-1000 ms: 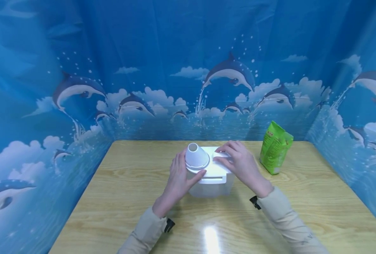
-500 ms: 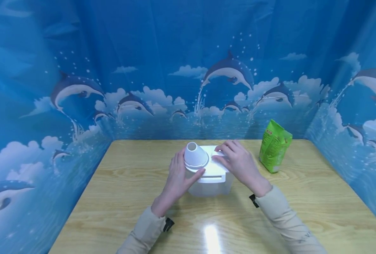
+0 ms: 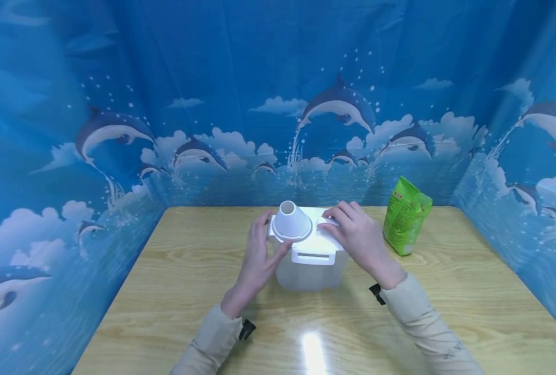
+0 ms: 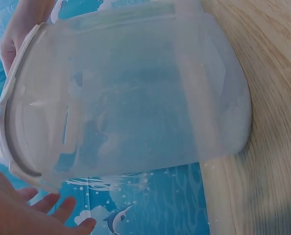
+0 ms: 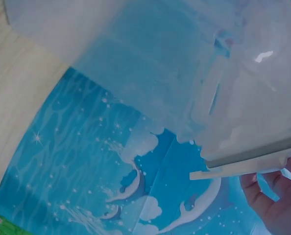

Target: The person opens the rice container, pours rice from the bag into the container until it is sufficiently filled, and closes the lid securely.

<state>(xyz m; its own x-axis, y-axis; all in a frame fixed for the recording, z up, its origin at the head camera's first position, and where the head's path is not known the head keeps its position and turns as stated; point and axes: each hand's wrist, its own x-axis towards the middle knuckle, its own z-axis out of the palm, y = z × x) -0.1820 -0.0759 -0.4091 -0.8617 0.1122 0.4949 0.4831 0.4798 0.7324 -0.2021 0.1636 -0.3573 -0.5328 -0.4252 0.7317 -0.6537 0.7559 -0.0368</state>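
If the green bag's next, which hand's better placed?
Right, likely: the right hand is nearer the green bag, though it would first have to release the white lid. The left hand is beside the white cone, with the translucent container between it and the bag.

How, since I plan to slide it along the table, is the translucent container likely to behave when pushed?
The translucent container is probably light: the blue backdrop shows through it, with no contents visible. Its surface looks smooth, so it might be slippery. Standing upright on the table, with a boxy shape, it seems unlikely to roll.
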